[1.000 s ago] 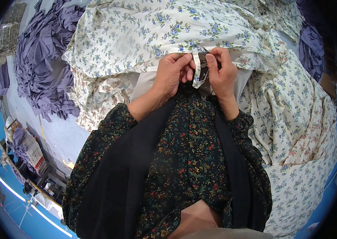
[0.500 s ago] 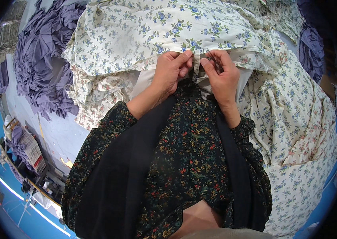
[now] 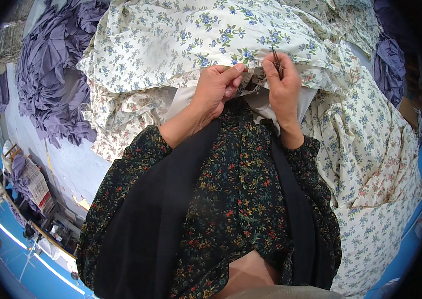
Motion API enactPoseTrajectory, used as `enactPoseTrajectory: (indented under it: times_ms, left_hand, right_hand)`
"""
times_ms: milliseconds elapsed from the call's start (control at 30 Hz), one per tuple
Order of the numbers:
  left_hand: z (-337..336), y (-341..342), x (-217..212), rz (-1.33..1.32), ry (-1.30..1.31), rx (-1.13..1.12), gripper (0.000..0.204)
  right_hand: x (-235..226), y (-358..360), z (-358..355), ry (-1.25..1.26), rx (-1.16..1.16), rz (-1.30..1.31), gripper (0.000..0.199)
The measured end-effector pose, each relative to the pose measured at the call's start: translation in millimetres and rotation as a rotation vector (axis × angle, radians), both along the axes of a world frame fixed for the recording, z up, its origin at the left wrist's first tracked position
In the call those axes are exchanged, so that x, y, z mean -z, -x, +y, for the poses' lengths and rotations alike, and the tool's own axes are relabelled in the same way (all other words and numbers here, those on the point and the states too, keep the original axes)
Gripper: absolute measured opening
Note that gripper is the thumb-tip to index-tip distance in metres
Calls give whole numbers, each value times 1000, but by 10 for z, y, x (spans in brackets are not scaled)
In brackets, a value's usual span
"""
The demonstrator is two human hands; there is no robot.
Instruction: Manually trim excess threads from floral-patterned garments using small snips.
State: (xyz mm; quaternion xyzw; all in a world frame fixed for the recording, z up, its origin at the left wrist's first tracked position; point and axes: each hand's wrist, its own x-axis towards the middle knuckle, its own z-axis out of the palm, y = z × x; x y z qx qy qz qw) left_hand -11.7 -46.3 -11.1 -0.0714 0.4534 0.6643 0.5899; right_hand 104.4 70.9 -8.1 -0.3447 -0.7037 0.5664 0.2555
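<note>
White cotton-like fabric (image 3: 171,45) with blue flowers lies spread in front of me, its near edge at my hands. My left hand (image 3: 217,87) is closed in a pinch on this edge, thumb on top. Just to its right, my right hand (image 3: 284,82) is closed around small dark thread snips (image 3: 277,64), whose pointed blades stick up past the fingers, away from me. Between the hands a short stretch of the fabric edge shows, apart from the snips. Plain white cloth (image 3: 180,103) hangs beneath the edge.
A crumpled heap of purple-grey fabric (image 3: 54,74) lies on the table at left. More floral fabric (image 3: 365,149) drapes down on the right, and another purple bundle (image 3: 389,70) sits at far right. A white crate (image 3: 39,189) stands beyond the table's left side.
My right hand has moved slightly up and right, away from my left hand, and the snips now point upward. The left hand keeps its pinch with little movement.
</note>
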Motion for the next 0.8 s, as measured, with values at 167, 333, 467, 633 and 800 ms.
enactPoseTrajectory:
  times_ms: [167, 333, 467, 633, 800]
  left_hand:
    - [-2, 0, 55, 2, -1, -11, 23]
    - [-5, -22, 111, 42, -29, -19, 23]
    - [-7, -29, 100, 62, -29, -17, 24]
    - [-11, -31, 86, 55, -12, -22, 24]
    - [-23, -7, 37, 58, 1, 10, 22]
  right_hand:
    - [-155, -130, -21, -476, -25, -145, 17]
    - [-105, -121, -15, -877, -113, -241, 19]
    - [-111, -72, -29, -968, -136, -291, 16]
    - [-129, -69, -17, -988, -143, -284, 15]
    - [-38, -146, -64, -277, -9, -101, 20]
